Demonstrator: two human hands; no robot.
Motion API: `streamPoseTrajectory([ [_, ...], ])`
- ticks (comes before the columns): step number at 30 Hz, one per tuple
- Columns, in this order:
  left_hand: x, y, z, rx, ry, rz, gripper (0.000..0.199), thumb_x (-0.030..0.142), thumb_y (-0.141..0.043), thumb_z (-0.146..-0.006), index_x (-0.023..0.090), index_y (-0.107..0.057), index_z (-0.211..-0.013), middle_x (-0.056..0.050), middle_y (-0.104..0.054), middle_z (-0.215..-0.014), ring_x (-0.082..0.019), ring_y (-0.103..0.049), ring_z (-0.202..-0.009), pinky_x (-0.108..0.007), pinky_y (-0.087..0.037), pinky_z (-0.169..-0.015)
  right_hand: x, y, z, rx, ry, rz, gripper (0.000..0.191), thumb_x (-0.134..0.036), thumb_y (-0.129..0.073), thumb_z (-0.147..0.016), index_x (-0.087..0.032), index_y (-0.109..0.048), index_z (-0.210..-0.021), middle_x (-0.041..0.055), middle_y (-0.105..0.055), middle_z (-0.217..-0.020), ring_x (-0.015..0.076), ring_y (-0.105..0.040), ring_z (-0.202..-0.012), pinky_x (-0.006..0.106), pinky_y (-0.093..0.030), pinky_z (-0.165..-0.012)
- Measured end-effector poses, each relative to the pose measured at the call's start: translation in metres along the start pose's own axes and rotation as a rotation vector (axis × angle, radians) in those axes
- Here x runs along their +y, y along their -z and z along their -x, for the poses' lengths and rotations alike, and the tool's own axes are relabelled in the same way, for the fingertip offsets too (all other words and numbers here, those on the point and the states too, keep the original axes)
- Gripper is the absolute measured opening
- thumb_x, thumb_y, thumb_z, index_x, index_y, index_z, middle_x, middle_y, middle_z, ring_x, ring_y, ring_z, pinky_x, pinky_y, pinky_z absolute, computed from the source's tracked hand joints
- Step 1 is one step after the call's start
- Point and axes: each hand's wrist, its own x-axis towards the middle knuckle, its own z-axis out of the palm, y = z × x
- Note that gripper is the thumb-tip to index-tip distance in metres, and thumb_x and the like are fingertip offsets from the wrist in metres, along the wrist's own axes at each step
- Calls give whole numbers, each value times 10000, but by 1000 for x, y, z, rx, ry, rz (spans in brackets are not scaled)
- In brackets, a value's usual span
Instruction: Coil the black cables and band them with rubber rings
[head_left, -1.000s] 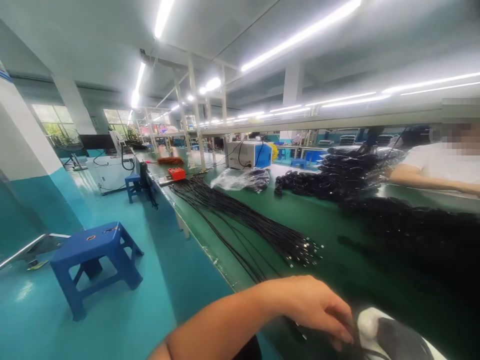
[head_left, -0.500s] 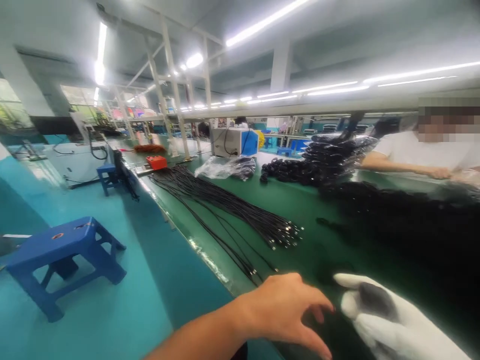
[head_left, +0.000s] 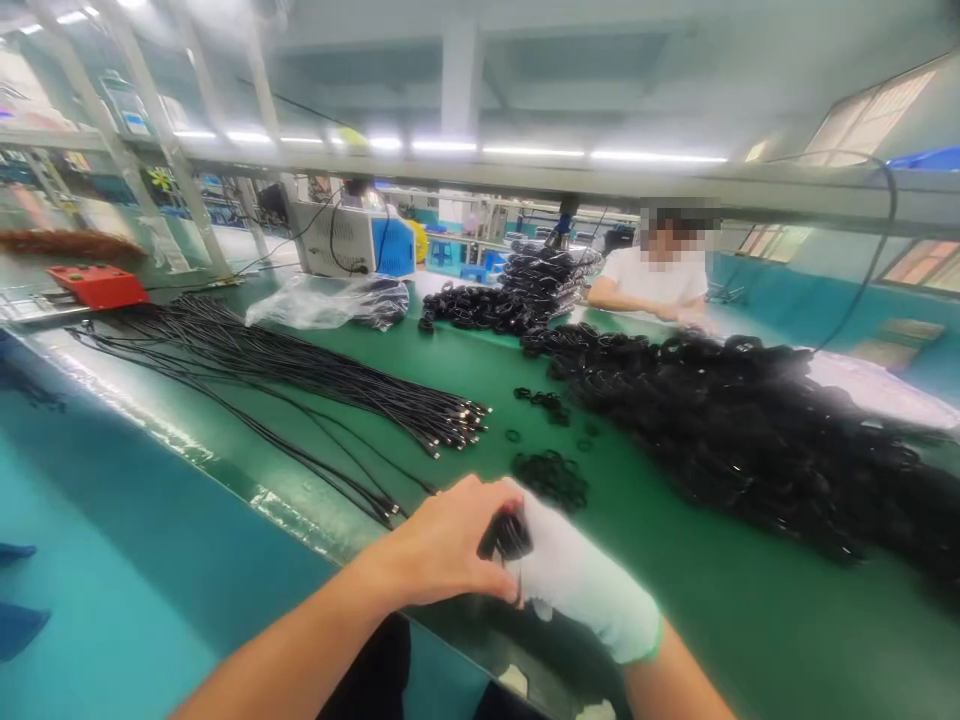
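My bare left hand [head_left: 442, 545] curls its thumb and fingers around a small black coiled cable [head_left: 513, 533] near the table's front edge. My right hand [head_left: 574, 570], in a white glove, grips the same coil from the other side; its fingertips are partly hidden. Just beyond my hands lies a cluster of small black rings [head_left: 551, 478]. To the left, a long bundle of straight black cables [head_left: 322, 370] with metal plug ends is spread over the green table [head_left: 660, 600].
A large heap of black coiled cables [head_left: 720, 430] covers the right side. A red control box [head_left: 97, 285], a clear plastic bag [head_left: 322, 303] and a grey-blue machine [head_left: 337, 240] stand farther back. Across the table sits a person in a white shirt [head_left: 652, 280].
The view has swung right. My left hand has come over to my gloved right hand and closed on the black thing it held.
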Motion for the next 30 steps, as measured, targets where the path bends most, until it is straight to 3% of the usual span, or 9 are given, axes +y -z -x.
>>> streamPoseTrajectory([
  [3, 10, 2, -4, 3, 36, -195, 483, 411, -754, -554, 251, -595, -981, -14, -586, -880, -228, -557, -820, -282, -424, -649, 3, -5, -2, 95, 207, 49, 792, -165, -683, -599, -157, -365, -1324, 118, -576, -1137, 236, -581, -926, 359, -507, -764],
  [7, 6, 15, -18, -128, 76, -272, 446, 448, -746, -518, 202, -617, -868, -33, -595, -779, -213, -559, -673, -242, -363, -501, 6, -9, -6, 160, 225, 99, 964, -154, -664, -645, -150, -128, -1446, 77, -646, -971, 248, -600, -870, 402, -485, -789],
  [11, -7, 27, -31, -294, 34, -82, 183, 293, -598, -667, 199, -651, -815, -2, -670, -758, -160, -579, -615, -210, -380, -494, 0, -2, -3, 309, 251, 121, 484, -187, -649, -687, -216, -549, -1160, 42, -638, -951, 212, -599, -848, 358, -485, -782],
  [13, -11, 26, -31, -311, 39, -7, 200, 191, -487, -708, 202, -676, -772, 16, -693, -731, -132, -579, -577, -197, -387, -500, -4, 5, 1, 216, 232, -7, 353, -180, -645, -680, -223, -574, -1023, 28, -616, -944, 159, -591, -704, 281, -495, -590],
  [15, -13, 21, -27, -277, 62, -10, 237, 137, -451, -690, 199, -679, -675, 15, -691, -655, -129, -571, -549, -195, -375, -482, -6, 10, 5, -8, 208, -254, 393, -156, -668, -624, -226, -535, -987, 29, -597, -979, 111, -550, -552, 214, -413, -398],
  [18, -10, 16, -18, -260, 120, 121, 195, 162, -473, -699, 175, -638, -597, -7, -667, -597, -135, -559, -513, -208, -391, -465, -1, 9, 6, -224, 294, -576, 407, -199, -699, -616, -232, -480, -958, 4, -624, -839, 79, -492, -407, 189, -330, -348],
  [21, -4, 20, -15, -160, 186, 533, 131, 229, -520, -744, 143, -618, -730, -18, -657, -657, -120, -570, -512, -230, -464, -504, 9, 3, 0, -224, 392, -673, 352, -306, -635, -744, -235, -432, -1022, -51, -581, -566, 72, -445, -347, 190, -325, -402],
  [25, 1, 20, -21, 19, 148, 896, 140, 160, -602, -701, 113, -583, -832, -20, -635, -678, -117, -598, -598, -251, -504, -610, 18, -4, -9, -212, 407, -750, 451, -350, -648, -740, -222, -418, -1107, -26, -607, -613, 74, -465, -382, 173, -323, -394],
  [30, 5, 14, -24, 198, 18, 737, 276, 127, -555, -733, 159, -593, -1005, -49, -632, -994, -161, -597, -879, -317, -482, -820, 18, 1, -13, -185, 402, -812, 582, -267, -676, -693, -203, -411, -1208, -16, -620, -644, 80, -496, -406, 167, -327, -385],
])
